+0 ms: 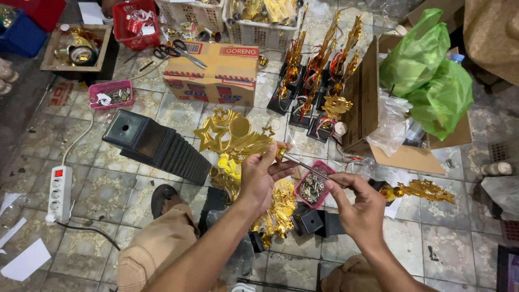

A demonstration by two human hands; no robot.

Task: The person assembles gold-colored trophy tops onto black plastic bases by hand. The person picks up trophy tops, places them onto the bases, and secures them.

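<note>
My left hand (260, 176) grips a gold plastic trophy top (233, 136) with stars and a round disc, holding it by its lower end. My right hand (357, 203) pinches the near end of a thin metal rod (304, 164) that runs into the base of that gold piece. Below my hands lie more gold trophy pieces (278, 208) and a small black trophy base (313, 221). A pink tray of small metal parts (315, 185) sits just under the rod.
A long stack of black trophy bases (157, 143) lies at left. Several assembled gold trophies (316, 81) stand behind, beside a cardboard box (213, 73) with scissors (181, 52) on it. A power strip (58, 192) lies on the tiled floor, green bags (430, 75) at right.
</note>
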